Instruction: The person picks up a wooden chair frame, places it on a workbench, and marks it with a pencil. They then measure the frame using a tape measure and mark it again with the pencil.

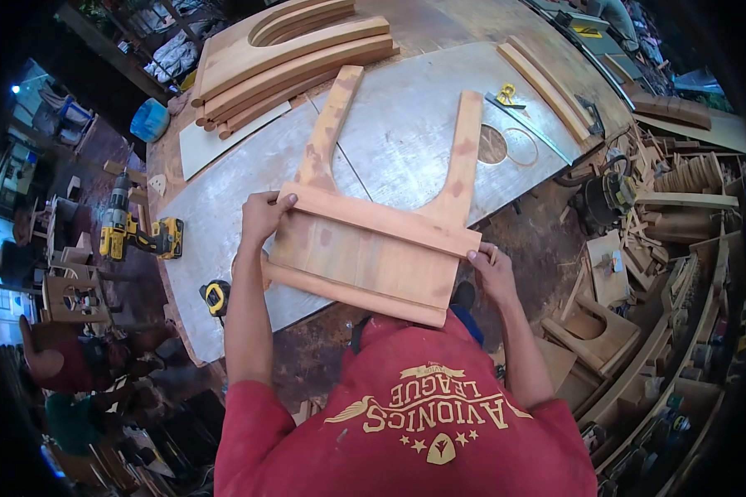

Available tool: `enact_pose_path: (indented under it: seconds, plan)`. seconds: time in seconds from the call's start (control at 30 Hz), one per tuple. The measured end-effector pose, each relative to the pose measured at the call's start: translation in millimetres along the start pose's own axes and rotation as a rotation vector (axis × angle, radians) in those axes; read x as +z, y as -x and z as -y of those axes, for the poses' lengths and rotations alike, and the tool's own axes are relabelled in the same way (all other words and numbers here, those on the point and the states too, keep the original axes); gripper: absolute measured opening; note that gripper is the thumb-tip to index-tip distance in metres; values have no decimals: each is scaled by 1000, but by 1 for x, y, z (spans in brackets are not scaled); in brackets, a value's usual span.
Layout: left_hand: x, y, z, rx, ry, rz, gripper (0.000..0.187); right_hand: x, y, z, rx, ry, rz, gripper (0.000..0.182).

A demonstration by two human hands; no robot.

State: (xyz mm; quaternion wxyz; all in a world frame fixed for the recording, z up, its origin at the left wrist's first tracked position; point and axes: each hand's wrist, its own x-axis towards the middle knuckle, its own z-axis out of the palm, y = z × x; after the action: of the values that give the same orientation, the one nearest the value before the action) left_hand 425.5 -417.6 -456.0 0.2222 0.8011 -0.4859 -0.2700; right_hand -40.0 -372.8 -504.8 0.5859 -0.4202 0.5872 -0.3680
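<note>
A U-shaped wooden panel [365, 257] with two long prongs lies at the near edge of the metal-topped table [406, 91], overhanging toward my body. Across its middle runs a wooden strip [381, 219]. My left hand [264, 215] is closed on the strip's left end, thumb on top. At the opposite end, my right hand [493, 269] pinches the strip's tip between thumb and fingers. A second wooden strip [348, 294] lies along the panel's near edge, roughly parallel to the first. The undersides of the pieces are hidden.
Several curved wooden pieces [298, 70] are stacked at the far left. A yellow cordless drill [124, 228] and a tape measure [215, 296] are on the left. A combination square [530, 124] lies right, near wooden strips [547, 87]. Offcuts [680, 178] fill the right side; people are at lower left.
</note>
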Motion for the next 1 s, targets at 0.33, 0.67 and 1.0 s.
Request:
enact_pose_path:
  seconds: [0.33, 0.67, 1.0]
  plan:
    - [3, 0, 7, 33, 15, -44, 44, 5, -6, -14, -59, -46, -26, 36]
    - [4, -2, 9, 26, 49, -42, 44, 6, -8, -22, -67, -21, -54, 34]
    - [5, -5, 10, 18, 33, -39, 45, 9, -7, -22, -76, -37, -81, 33]
